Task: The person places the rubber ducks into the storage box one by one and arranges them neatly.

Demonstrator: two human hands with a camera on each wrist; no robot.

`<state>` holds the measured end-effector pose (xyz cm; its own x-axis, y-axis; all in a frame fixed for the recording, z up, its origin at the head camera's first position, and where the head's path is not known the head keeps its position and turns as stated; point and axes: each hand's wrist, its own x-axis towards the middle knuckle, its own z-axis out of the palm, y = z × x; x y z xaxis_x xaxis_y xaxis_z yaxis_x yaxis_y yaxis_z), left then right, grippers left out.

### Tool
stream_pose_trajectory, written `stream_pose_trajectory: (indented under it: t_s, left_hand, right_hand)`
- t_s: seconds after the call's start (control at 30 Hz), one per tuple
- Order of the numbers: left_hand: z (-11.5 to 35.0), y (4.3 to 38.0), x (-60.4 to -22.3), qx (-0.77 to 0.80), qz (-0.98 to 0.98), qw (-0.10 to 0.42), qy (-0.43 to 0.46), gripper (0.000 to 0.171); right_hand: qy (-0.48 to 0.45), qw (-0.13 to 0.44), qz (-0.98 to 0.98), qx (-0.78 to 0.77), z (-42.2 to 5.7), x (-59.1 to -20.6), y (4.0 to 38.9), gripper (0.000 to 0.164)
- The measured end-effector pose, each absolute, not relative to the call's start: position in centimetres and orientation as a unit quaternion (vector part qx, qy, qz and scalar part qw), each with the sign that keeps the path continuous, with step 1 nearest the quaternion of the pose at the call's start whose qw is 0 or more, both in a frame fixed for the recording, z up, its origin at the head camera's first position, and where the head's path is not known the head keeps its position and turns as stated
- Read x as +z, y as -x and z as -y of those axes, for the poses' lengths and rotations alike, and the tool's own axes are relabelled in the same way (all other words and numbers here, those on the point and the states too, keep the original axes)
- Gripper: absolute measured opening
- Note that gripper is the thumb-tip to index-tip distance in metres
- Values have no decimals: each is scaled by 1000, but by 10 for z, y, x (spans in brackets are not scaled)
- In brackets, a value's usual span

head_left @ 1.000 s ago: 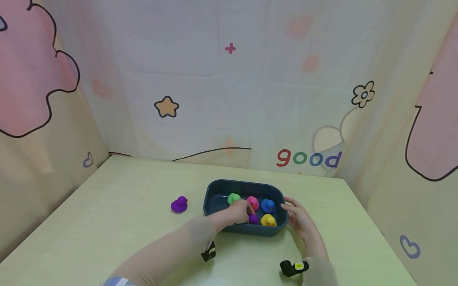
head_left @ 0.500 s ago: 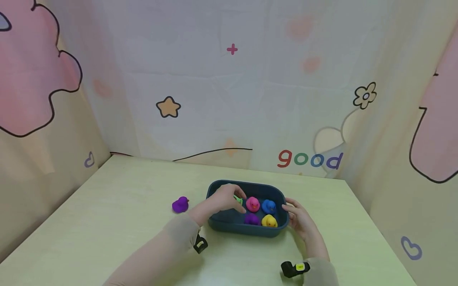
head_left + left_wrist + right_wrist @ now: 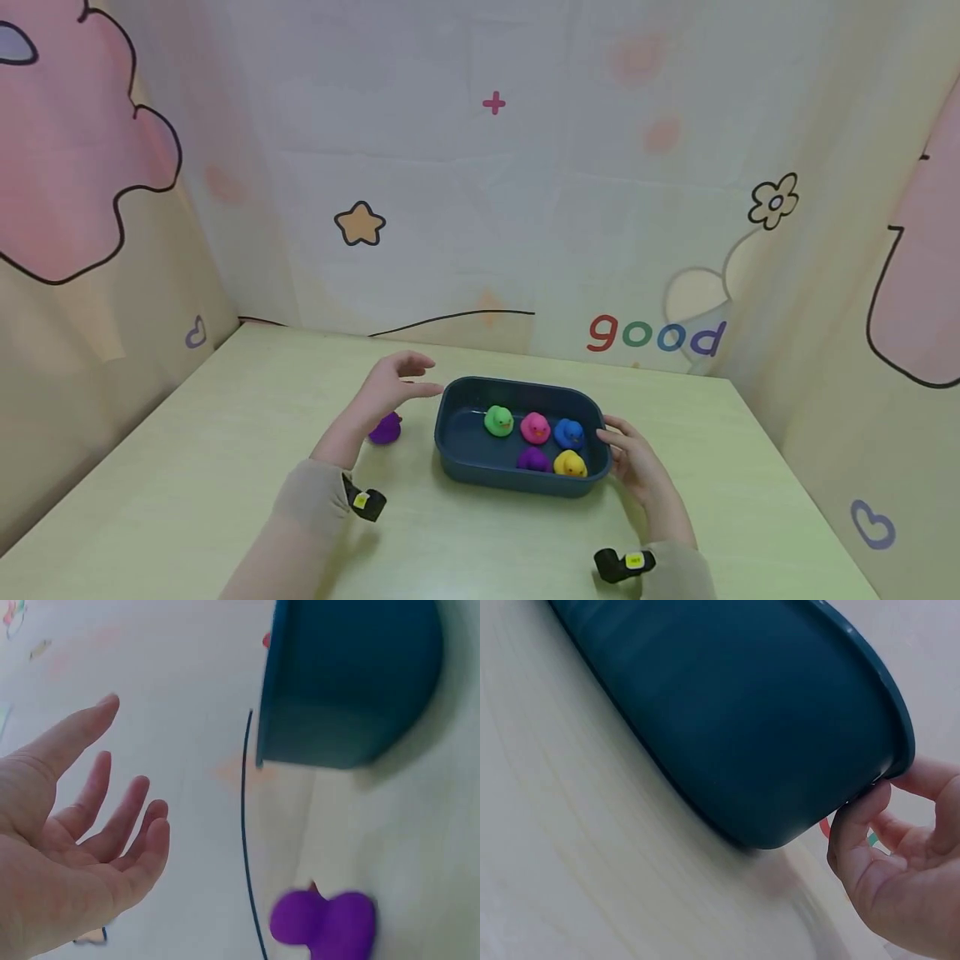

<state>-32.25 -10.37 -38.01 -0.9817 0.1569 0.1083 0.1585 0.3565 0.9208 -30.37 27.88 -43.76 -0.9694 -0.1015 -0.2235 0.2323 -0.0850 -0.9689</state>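
A dark blue plastic tub [image 3: 480, 477] holds a green rubber duck [image 3: 498, 422], a pink duck [image 3: 536, 428], a blue duck [image 3: 568, 434], a purple duck [image 3: 534, 460] and a yellow duck [image 3: 570, 464]. Left of the tub, a second purple duck [image 3: 385, 429] sits on the table, partly covered by my left wrist in the head view. My left hand [image 3: 393, 386] hovers above and behind this duck, thumb and fingers spread apart, holding nothing. At the tub's right end, my right hand [image 3: 633, 462] grips the rim, fingers bent against the outer wall.
The pale table [image 3: 247, 467] extends around the tub. A printed cloth backdrop [image 3: 420, 275] stands along its back edge, with cloth at both sides. Each wrist wears a small black camera, such as the left camera [image 3: 365, 502].
My left hand has let go of the purple duck in the tub, passed over the green duck, and moved left out of the tub. The right hand stays at the tub's end.
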Motion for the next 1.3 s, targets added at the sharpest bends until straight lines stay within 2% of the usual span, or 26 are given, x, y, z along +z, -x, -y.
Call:
stream_pose_trajectory:
  t_s: [0.33, 0.67, 1.1, 1.3]
  left_hand:
    - [140, 329, -420, -584, 812, -12, 11, 56]
    - [151, 335, -441, -547, 833, -76, 17, 61]
    - [151, 333, -447, -529, 845, -74, -21, 56]
    - [150, 330, -447, -524, 848, -74, -27, 54]
  right_hand:
    - [-49, 112, -663, -739, -280, -438, 305, 47]
    - [-52, 115, -660, -741, -279, -438, 305, 48]
    - [-39, 117, -648, -751, -280, -438, 304, 37]
    - [-44, 120, -651, -748, -279, -439, 304, 41]
